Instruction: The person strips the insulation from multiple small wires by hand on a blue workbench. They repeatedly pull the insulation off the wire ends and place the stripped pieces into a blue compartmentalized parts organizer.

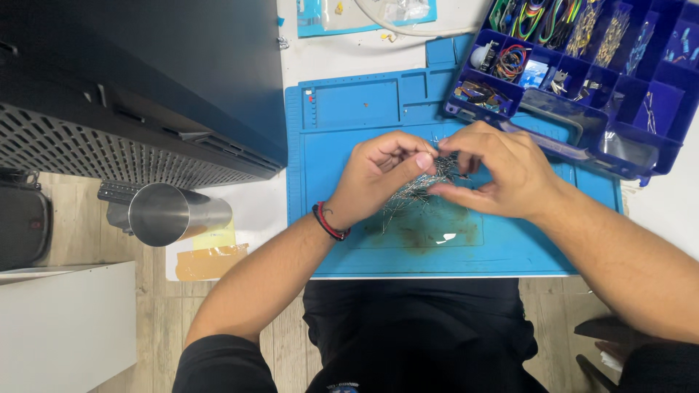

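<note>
Left hand (378,175) and right hand (495,171): each grip pinched shut on one tangled bundle of thin wire leads (422,188), fingertips nearly touching. Bundle hangs between and just below both grips, over the blue mat (349,233). Blue parts box (582,73) beyond right grip; steel cup (171,213) well left.

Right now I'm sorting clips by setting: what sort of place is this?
Probably an electronics hobby or repair bench: a blue work mat, a compartment box of wires and small parts, and both hands pinching thin wire-legged components.
</note>
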